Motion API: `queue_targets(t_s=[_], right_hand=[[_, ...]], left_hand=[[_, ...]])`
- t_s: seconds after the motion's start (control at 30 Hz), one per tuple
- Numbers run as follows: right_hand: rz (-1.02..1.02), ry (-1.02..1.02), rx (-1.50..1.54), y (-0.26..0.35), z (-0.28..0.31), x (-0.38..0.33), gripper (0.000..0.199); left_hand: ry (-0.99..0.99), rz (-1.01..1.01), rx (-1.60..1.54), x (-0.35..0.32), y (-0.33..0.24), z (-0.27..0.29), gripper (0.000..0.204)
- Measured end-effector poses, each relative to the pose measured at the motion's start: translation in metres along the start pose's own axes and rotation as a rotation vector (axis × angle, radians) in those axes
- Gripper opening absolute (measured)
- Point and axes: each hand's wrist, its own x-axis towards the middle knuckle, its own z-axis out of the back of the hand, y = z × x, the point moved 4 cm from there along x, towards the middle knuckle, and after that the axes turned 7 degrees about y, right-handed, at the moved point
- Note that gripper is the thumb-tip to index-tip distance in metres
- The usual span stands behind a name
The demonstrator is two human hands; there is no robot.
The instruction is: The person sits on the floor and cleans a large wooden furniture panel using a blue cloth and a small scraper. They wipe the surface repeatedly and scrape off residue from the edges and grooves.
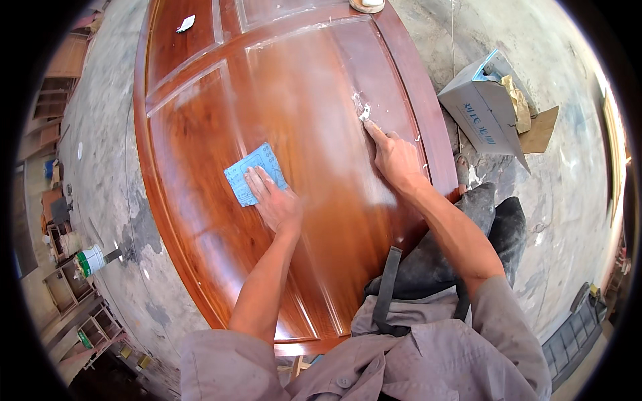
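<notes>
A large glossy red-brown wooden panel (pixel 321 167), with moulded recessed fields, lies before me. My left hand (pixel 273 200) lies with its fingers outstretched on a light blue printed sheet (pixel 257 175), pressing it against the middle field. Whitish dust coats those fingers. Farther to the right, my right hand (pixel 394 155) reaches with its index finger to a smear of white paste (pixel 362 107) near the right moulding. Its other fingers curl under, and whether they hold anything is hidden. Pale haze covers part of the wood between the hands.
A white crumpled scrap (pixel 186 24) lies on the far left field. At the panel's far edge sits a small round pot (pixel 367 5). An open cardboard box (pixel 485 110) with brown paper stands on the right floor; a white-green bucket (pixel 91 260) stands left.
</notes>
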Motion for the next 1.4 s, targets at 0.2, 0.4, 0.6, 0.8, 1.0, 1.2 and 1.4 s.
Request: queue_targets(t_s=[0.2, 0.4, 0.6, 0.8, 1.0, 1.2, 1.4], right_hand=[[0.024, -0.005, 0.031, 0.007, 0.002, -0.011, 0.046], [-0.007, 0.03, 0.005, 0.01, 0.004, -0.006, 0.044], [0.036, -0.03, 0.027, 0.009, 0.01, 0.008, 0.044], [0.025, -0.005, 0.023, 0.01, 0.001, -0.011, 0.042], [-0.003, 0.046, 0.009, 0.017, 0.009, -0.009, 0.046], [0.027, -0.029, 0.035, 0.015, 0.009, 0.005, 0.049], [-0.013, 0.039, 0.008, 0.019, 0.006, -0.008, 0.049]], left_hand=[[-0.009, 0.012, 0.048, 0.006, 0.009, -0.005, 0.076], [-0.05, -0.019, 0.037, -0.001, 0.01, -0.007, 0.076], [-0.071, -0.031, 0.073, 0.002, 0.008, -0.009, 0.076], [-0.004, 0.031, 0.07, 0.004, 0.005, -0.004, 0.076], [0.022, 0.024, 0.099, 0.0, 0.008, -0.005, 0.077], [-0.032, -0.013, 0.071, 0.002, 0.007, -0.007, 0.077], [0.032, 0.046, 0.067, 0.002, 0.007, -0.003, 0.077]])
